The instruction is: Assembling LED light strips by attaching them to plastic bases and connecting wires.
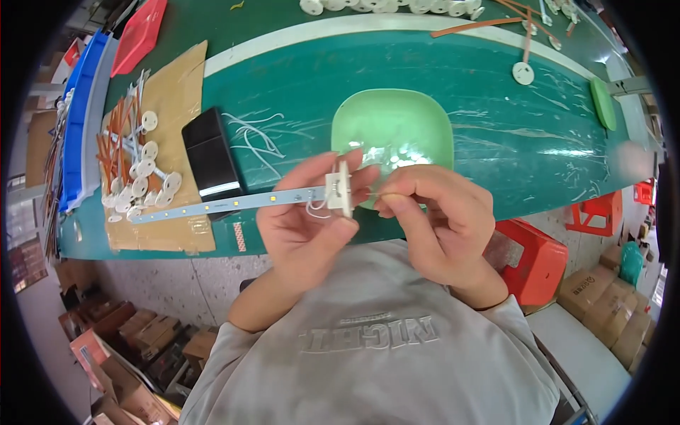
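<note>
My left hand [301, 237] is closed on a white end cap [341, 191] fixed to a narrow LED strip board [221, 206]. The board sticks out to the left, its row of small yellow LEDs facing up. A thin white wire [316, 210] loops between the board and the cap. Right beside the cap, my right hand [446, 223] pinches thumb and forefinger together on what looks like a thin wire end; it is too small to make out surely. Just beyond both hands lies a light green plastic tray [393, 98] with shiny small contents I cannot name.
Left of me, a cardboard sheet [180, 81] carries a pile of white round caps with strips [142, 168]. Next to it are a black phone-like slab [212, 152] and loose white wires [255, 134]. More caps [386, 6] line the far side. A red stool [531, 258] stands at right.
</note>
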